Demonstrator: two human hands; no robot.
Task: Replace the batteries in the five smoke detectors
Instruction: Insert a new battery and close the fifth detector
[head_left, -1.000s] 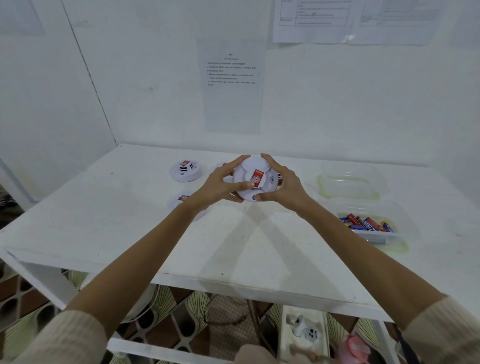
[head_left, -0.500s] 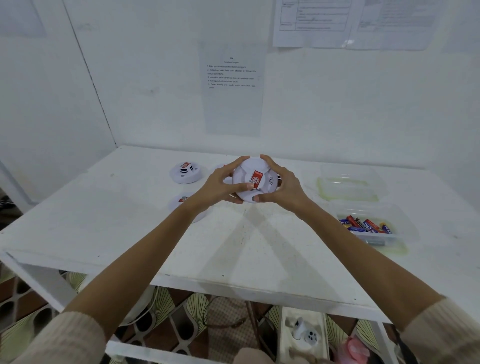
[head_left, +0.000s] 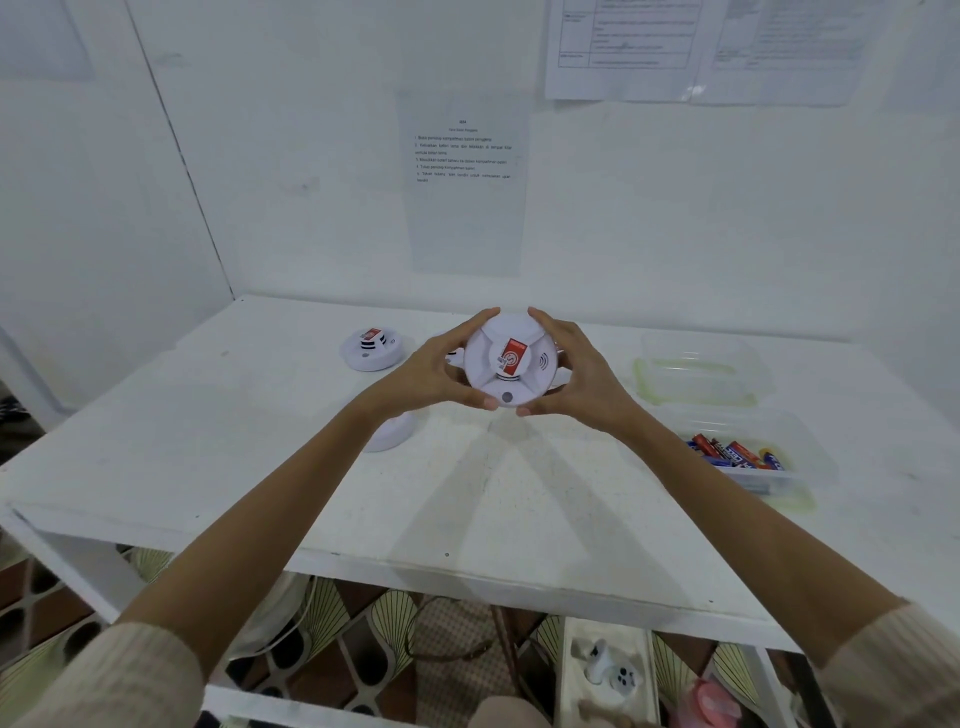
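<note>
The left hand (head_left: 440, 370) and the right hand (head_left: 577, 375) grip the round white smoke detector (head_left: 511, 382) by its rim, one on each side, fingers (head_left: 480, 318) curled round it. It is held up above the tabletop (head_left: 260, 441), red sticker (head_left: 514, 356) facing the person. Batteries (head_left: 732, 451) lie in a clear box (head_left: 815, 462) on the right.

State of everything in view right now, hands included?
Held detector: raised off the table, closed.
Left hand: grips its left edge.
Right hand: grips its right edge.
Far detector: on the table, closed.
Near detector: on the table, half hidden.
Back tub: open, looks empty.
Front tub: open, holds batteries.
</note>
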